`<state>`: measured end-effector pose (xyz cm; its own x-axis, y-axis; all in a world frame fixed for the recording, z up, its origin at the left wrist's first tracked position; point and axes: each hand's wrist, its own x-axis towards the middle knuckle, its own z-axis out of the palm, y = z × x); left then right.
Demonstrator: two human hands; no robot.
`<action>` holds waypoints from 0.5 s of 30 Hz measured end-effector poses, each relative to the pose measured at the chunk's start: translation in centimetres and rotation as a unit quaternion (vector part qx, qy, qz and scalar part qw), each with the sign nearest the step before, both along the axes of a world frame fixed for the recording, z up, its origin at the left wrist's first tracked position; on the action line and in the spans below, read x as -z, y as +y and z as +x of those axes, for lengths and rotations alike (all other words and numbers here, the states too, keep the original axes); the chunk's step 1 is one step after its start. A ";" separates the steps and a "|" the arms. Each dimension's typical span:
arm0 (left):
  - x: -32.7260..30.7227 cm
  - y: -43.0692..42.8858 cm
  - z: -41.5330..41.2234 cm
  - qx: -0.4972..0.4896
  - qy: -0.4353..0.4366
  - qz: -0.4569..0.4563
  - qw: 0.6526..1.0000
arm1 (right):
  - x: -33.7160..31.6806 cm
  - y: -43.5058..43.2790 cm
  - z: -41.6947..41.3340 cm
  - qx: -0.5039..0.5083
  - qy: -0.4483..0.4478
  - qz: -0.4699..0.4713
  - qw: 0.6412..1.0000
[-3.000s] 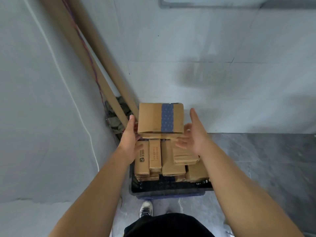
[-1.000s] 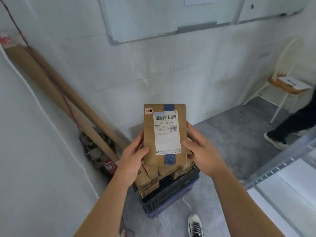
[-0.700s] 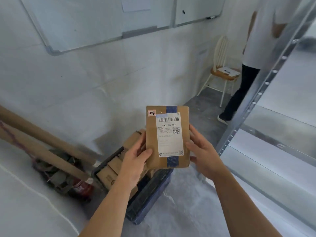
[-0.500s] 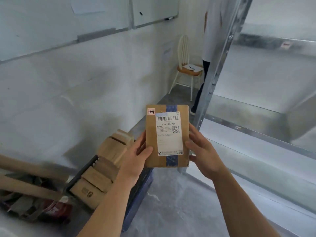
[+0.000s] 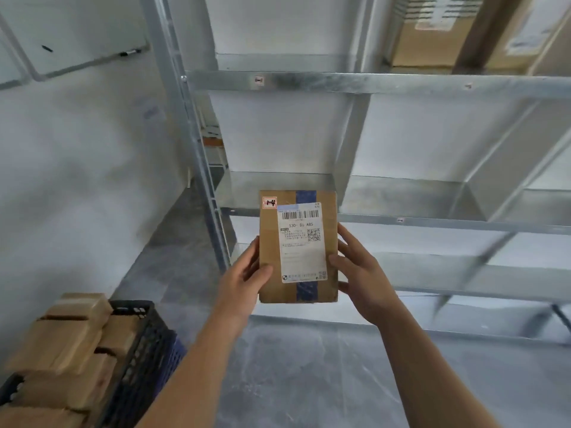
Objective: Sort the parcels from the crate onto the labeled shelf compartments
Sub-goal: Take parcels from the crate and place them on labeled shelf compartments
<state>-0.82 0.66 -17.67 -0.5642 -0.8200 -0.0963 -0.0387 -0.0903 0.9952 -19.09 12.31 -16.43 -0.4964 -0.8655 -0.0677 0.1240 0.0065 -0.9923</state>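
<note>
Gripping the parcel between them, left hand and right hand — fingers curl behind, mostly hidden.

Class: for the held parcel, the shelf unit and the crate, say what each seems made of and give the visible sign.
Parcel: apparently cardboard, going by its matt, dull brown face; it carries a white paper label.
Shelf unit: metal, probably galvanised steel, by its mottled grey sheen.
Crate: likely moulded plastic, dark, with lattice walls.
</note>
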 end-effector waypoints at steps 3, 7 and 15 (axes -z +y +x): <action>-0.2 3.5 -5.6 0.049 0.007 -0.004 0.999 | -0.4 5.1 -4.2 0.045 0.006 -0.009 0.999; -0.8 8.7 -12.8 0.093 0.026 0.016 0.995 | -1.0 12.0 -9.2 0.102 0.016 -0.022 0.994; -1.7 17.5 -24.9 0.245 0.011 -0.053 0.968 | -2.2 24.2 -16.0 0.243 0.027 -0.056 0.968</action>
